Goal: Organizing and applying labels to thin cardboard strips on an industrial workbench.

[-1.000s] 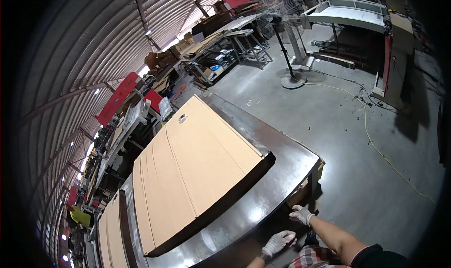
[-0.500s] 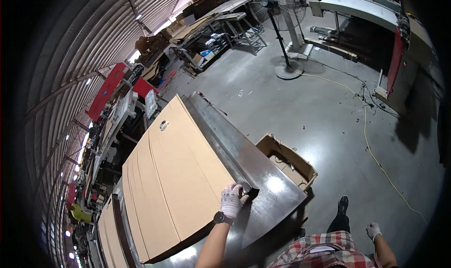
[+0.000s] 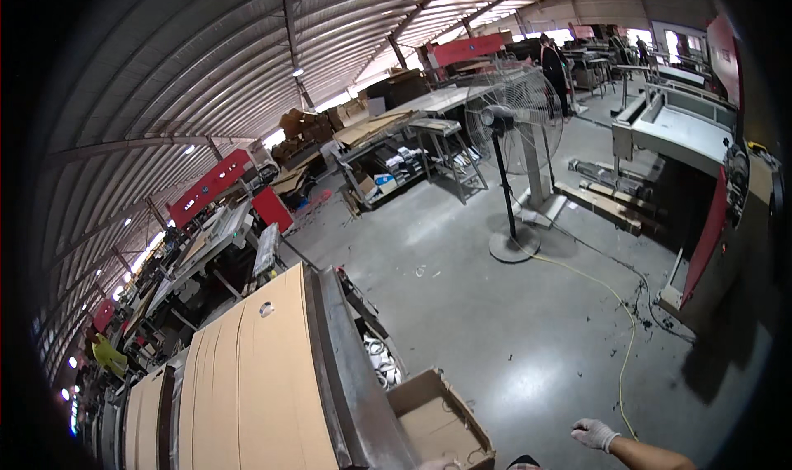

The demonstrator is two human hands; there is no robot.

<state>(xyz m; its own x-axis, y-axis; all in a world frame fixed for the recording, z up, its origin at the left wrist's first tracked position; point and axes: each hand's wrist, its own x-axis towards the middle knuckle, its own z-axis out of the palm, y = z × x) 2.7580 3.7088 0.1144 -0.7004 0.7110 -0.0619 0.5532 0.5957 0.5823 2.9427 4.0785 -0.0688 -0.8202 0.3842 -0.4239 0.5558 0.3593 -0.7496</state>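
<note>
My right hand point(image 3: 594, 435), in a whitish glove, hangs over the grey floor at the lower right. Its fingers are loosely stretched and nothing shows in them. By the lower edge, a small pale patch in front of the cardboard box point(image 3: 483, 433) may be my left glove; too little of it shows to read the fingers. To the left lies a large tan cardboard sheet point(image 3: 272, 371) with creases across it and a roll of tape point(image 3: 266, 309) near its far end. Beside the sheet runs a dark metal surface point(image 3: 363, 396).
A pedestal fan point(image 3: 502, 165) stands ahead, with a yellow cord point(image 3: 606, 284) across the floor. Machines point(image 3: 685, 132) stand at right; a loaded workbench point(image 3: 388, 152) is beyond. One person point(image 3: 554, 74) is far off, another in yellow point(image 3: 107, 354) at far left.
The view has swung upward, so the sheet and box sit lower. My left hand has left the sheet's near corner as far as it shows. My right forearm now reaches in further.
</note>
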